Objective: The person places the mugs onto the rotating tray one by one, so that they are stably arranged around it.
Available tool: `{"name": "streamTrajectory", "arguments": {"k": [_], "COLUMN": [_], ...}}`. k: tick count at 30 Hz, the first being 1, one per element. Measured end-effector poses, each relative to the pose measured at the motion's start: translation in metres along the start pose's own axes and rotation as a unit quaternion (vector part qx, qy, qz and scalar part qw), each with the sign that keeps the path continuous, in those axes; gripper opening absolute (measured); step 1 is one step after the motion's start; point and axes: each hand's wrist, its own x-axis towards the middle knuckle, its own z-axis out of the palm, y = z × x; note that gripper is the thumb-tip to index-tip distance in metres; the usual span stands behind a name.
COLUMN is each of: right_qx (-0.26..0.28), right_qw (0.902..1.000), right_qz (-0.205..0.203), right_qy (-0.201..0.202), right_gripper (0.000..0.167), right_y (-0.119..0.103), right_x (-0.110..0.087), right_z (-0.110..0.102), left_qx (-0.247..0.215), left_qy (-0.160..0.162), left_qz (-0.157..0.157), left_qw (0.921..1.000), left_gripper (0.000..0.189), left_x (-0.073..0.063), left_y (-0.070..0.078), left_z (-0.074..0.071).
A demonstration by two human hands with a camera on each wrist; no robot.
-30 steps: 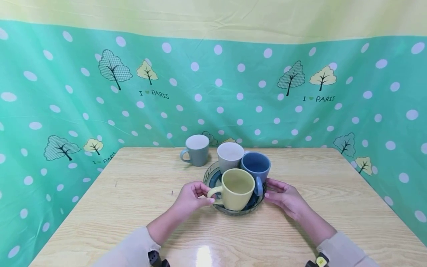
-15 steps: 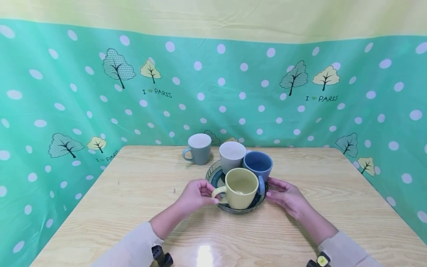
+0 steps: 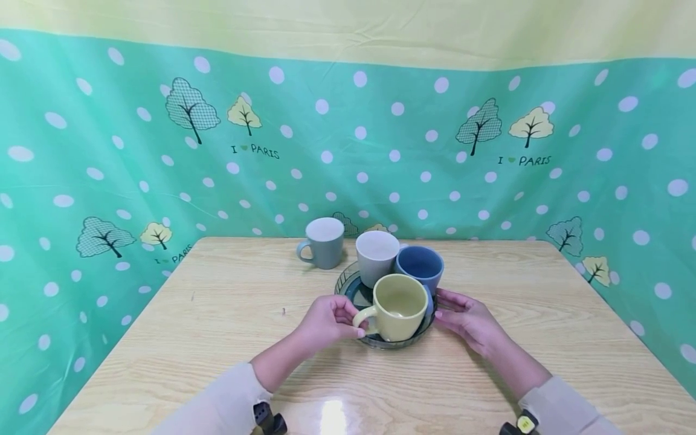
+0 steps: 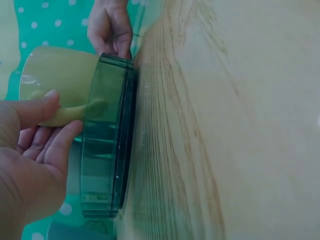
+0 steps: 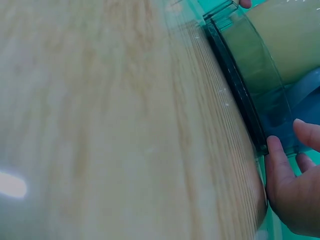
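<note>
A yellow mug (image 3: 401, 314) stands in a round, see-through green tray (image 3: 348, 277). My left hand (image 3: 328, 320) pinches its handle (image 4: 65, 116) from the left, thumb on top in the left wrist view. Behind it in the tray are a white mug (image 3: 376, 260) and a blue mug (image 3: 420, 266); the yellow mug hides most of the blue one's handle. My right hand (image 3: 469, 320) rests its fairly straight fingers against the tray's right wall, and in the right wrist view one fingertip (image 5: 273, 142) lies at the tray's dark base, close to the table.
A grey-blue mug (image 3: 325, 248) stands on the wooden table (image 3: 244, 272), behind and left of the tray, its handle to the left. A green dotted curtain (image 3: 337, 145) hangs right behind the table's back edge.
My left hand has slid the yellow mug slightly right within the tray, covering more of the blue mug's handle. My right hand stays at the tray's side. The head view has shifted a little.
</note>
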Motion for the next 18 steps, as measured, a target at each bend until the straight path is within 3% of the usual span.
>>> {"name": "streamTrajectory", "arguments": {"k": [18], "right_qx": [-0.003], "right_qw": [0.9999], "right_qz": [0.002], "right_qy": [0.014], "right_gripper": [0.068], "right_y": [-0.001], "right_x": [0.000], "right_z": [0.002], "left_qx": [0.025], "left_qy": [-0.009], "left_qz": [-0.005], "left_qw": [0.9996], "left_gripper": [0.019], "left_x": [0.000], "left_y": [0.002], "left_z": [0.011]}}
